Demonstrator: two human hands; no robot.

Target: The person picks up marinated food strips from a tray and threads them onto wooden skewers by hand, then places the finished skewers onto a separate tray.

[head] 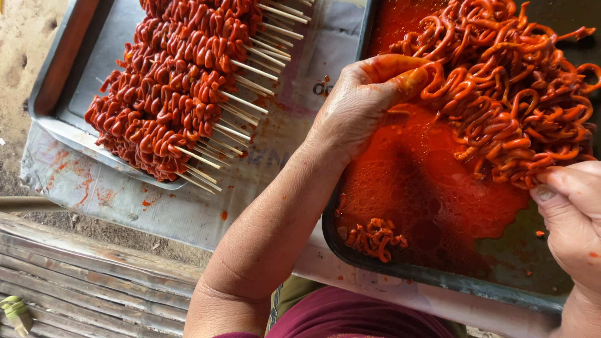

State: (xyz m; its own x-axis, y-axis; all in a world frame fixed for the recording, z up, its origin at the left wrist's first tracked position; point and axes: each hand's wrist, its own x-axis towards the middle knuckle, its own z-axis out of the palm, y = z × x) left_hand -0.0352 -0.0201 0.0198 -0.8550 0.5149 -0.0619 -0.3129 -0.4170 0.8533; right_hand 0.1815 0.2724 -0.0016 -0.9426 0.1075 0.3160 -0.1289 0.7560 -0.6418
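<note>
My left hand (363, 103) reaches into a dark tray (438, 278) of red marinade, its fingers closed on strands from a heap of orange-red curled meat strips (513, 94). My right hand (573, 219) rests at the tray's right side, fingertips pinching the near edge of that heap. A small clump of strips (375, 238) lies apart in the sauce near the tray's front rim. To the left, a grey metal tray (69, 100) holds several finished skewers (169, 94) of the red meat, wooden sticks pointing right.
Both trays sit on a stained sheet (188, 206) spread over the surface. Weathered wooden slats (75, 281) run along the bottom left, with bare ground (19, 37) at the far left. My maroon garment (350, 319) shows at the bottom.
</note>
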